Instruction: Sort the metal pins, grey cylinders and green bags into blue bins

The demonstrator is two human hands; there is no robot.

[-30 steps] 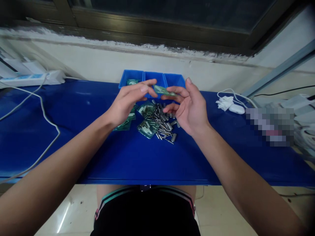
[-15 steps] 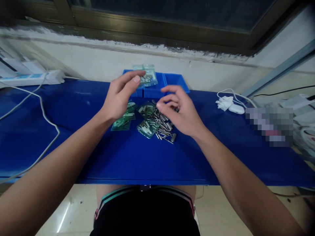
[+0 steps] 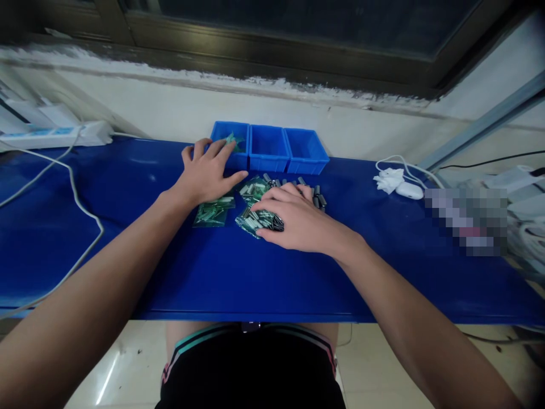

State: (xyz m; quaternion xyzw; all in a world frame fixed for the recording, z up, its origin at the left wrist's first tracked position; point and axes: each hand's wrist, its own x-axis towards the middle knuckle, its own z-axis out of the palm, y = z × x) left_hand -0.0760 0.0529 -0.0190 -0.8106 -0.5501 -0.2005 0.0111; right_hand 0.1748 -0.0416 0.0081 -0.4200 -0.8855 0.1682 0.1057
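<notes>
My left hand [image 3: 208, 170] reaches to the left blue bin [image 3: 218, 130], its fingers spread and nothing held. A small green-tinted plastic bag [image 3: 234, 141] lies in that bin, just past the fingertips. Below this hand are more green bags [image 3: 210, 214] with small parts inside, partly covered by it. My right hand [image 3: 296, 218] rests low over a heap of metal pins and grey metal pieces [image 3: 317, 196], fingers curved and apart. Its thumb and fingertips touch or nearly touch a filled bag [image 3: 247, 221] at the heap's left side. Much of the heap is hidden under the palm.
Two more blue bins, a middle one [image 3: 268, 162] and a right one [image 3: 309, 165], stand against the wall. A white power strip [image 3: 85, 135] and its cable [image 3: 80, 210] occupy the left. Crumpled tissue [image 3: 388, 180] and a white case [image 3: 409, 190] sit to the right.
The bag held in my left hand has been let go into the left bin, and that hand has spread. My right hand has come down over the heap.
</notes>
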